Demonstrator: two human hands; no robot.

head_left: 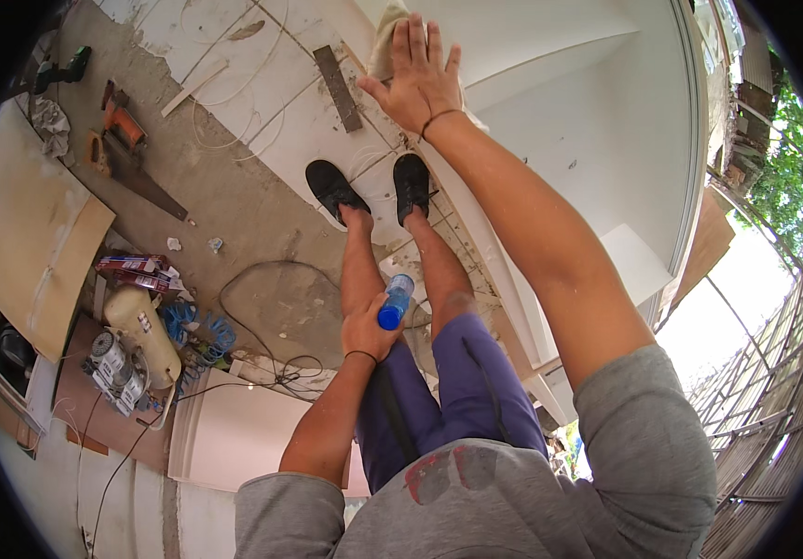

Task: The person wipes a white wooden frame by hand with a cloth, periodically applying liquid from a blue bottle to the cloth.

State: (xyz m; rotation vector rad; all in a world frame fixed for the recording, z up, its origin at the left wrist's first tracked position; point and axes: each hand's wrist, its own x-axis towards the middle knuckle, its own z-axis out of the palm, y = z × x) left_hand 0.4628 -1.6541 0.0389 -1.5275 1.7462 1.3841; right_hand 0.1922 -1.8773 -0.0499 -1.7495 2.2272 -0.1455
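Nearest to me, my left hand (367,328) hangs by my thigh with its fingers wrapped around a small clear bottle with a blue cap (396,302), cap end pointing down past the thumb side; I judge that grip should stay firm and low, so the bottle keeps out of the way and does not drip on the work. Below those fingers lie my black shoes (373,186), standing on white boards, with a loose cable (261,279) looping on the concrete just to the left of them. Farther out, my right hand (418,79) is stretched forward, fingers spread wide and flat, the palm pressing a pale cloth (384,42) against the white panel (550,102); the cloth peeks out past the little-finger side and the fingertips. To wipe well I would keep the whole palm flat, press evenly, and watch my balance. Well left of both hands sit a handsaw (136,172) and a compressor (145,331).
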